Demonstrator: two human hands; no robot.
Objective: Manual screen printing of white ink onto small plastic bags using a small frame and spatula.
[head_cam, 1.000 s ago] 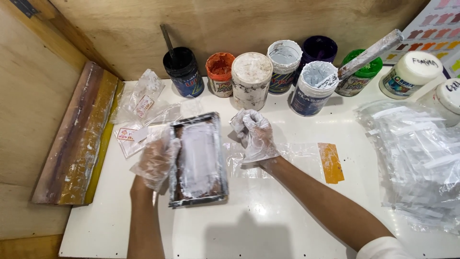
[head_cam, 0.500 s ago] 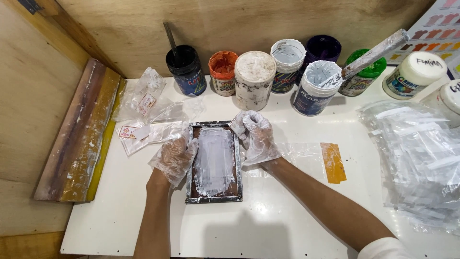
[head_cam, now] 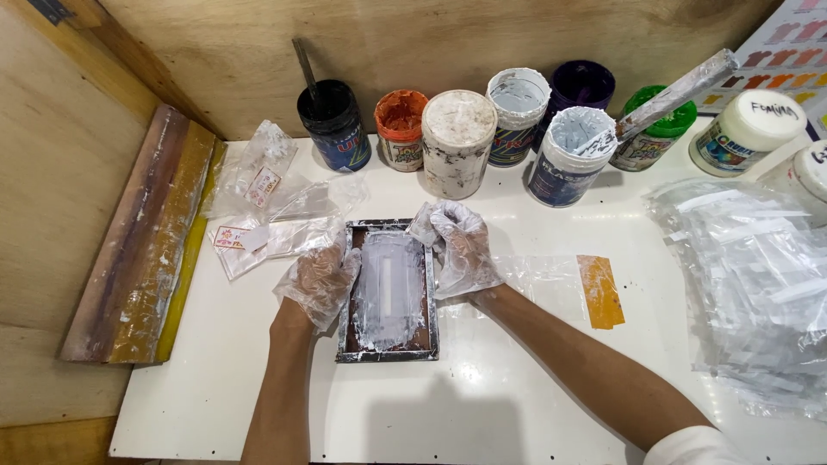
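- Two gloved hands rest on one small printing screen frame (head_cam: 388, 291) that lies flat on the white table (head_cam: 482, 405), near its middle.
- The left hand (head_cam: 319, 280), in a thin clear plastic glove, presses on the frame's left edge with fingers curled loosely over it.
- The right hand (head_cam: 461, 250), gloved the same way, grips the frame's upper right corner.
- One coat of white ink smears the mesh inside the frame, with a narrow pale strip down its centre.
- Eight ink tubs stand in a row along the table's back edge: one black (head_cam: 335, 125), one orange (head_cam: 401, 129), one with a white-stained lid (head_cam: 457, 142), two open with white ink (head_cam: 517, 103) (head_cam: 573, 155), one purple (head_cam: 582, 86), one green (head_cam: 656, 129), and one white-lidded (head_cam: 748, 131). A ninth may sit at the far right edge, mostly cut off.
- One spatula (head_cam: 668, 96) leans in a white tub.
- One wooden squeegee (head_cam: 142, 241) lies at the left.
- One heap of clear plastic bags (head_cam: 758, 284) lies at the right; a few printed bags (head_cam: 267, 211) lie left of the frame.
- One orange strip (head_cam: 600, 291) lies right of the right forearm.
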